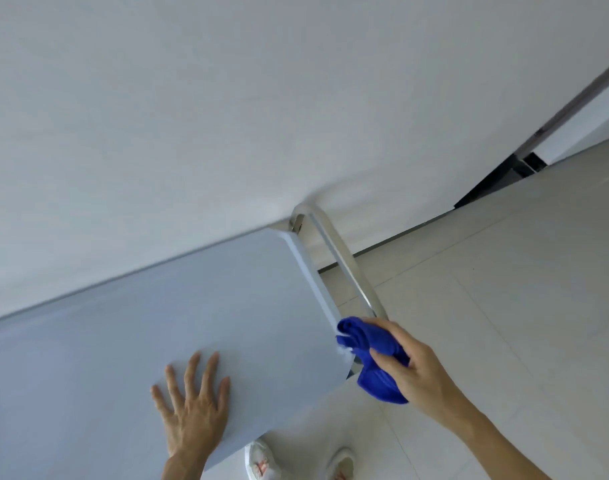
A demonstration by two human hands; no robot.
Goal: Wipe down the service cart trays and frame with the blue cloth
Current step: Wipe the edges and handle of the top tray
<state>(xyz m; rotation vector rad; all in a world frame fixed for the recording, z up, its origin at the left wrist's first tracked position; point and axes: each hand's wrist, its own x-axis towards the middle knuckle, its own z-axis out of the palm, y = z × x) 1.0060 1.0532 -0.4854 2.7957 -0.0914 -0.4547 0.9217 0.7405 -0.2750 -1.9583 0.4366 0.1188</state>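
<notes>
The cart's pale grey top tray fills the lower left, its far long side against a white wall. A shiny metal handle bar loops off the tray's right end. My left hand lies flat on the tray near its front edge, fingers spread and straight. My right hand grips the bunched blue cloth and holds it against the near end of the handle bar, at the tray's right front corner. The lower trays are hidden under the top one.
The white wall runs right behind the cart. Light floor tiles spread to the right. A dark door frame and threshold stand at the upper right. My white shoes show just below the tray's front corner.
</notes>
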